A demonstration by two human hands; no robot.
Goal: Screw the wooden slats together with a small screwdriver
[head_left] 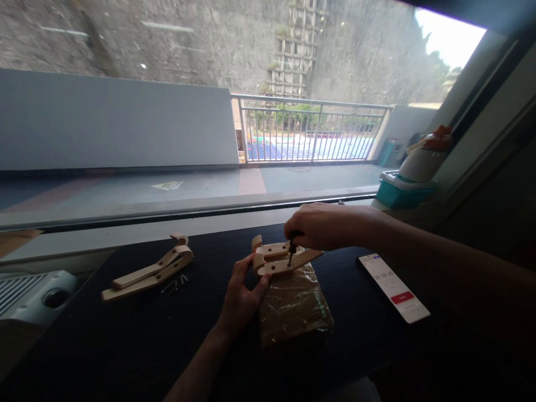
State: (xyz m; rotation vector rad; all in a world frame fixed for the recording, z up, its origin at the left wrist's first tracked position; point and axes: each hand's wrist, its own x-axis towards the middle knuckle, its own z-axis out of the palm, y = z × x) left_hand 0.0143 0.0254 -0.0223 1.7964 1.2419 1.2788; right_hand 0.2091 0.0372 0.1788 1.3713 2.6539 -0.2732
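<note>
My left hand (pixel 243 293) grips the near end of a curved wooden assembly (pixel 278 259) that rests on a plastic-wrapped package (pixel 293 307). My right hand (pixel 324 226) is closed around a small dark screwdriver (pixel 291 251), whose tip stands on the wooden piece. A second, matching wooden piece (pixel 151 271) lies to the left on the dark table (pixel 125 340), with several small screws (pixel 175 285) beside it.
A phone (pixel 393 287) showing a timer lies to the right on the table. A white and teal object (pixel 412 178) stands at the window sill on the right. A grey and white device (pixel 31 296) sits at the far left. A large window runs behind the table.
</note>
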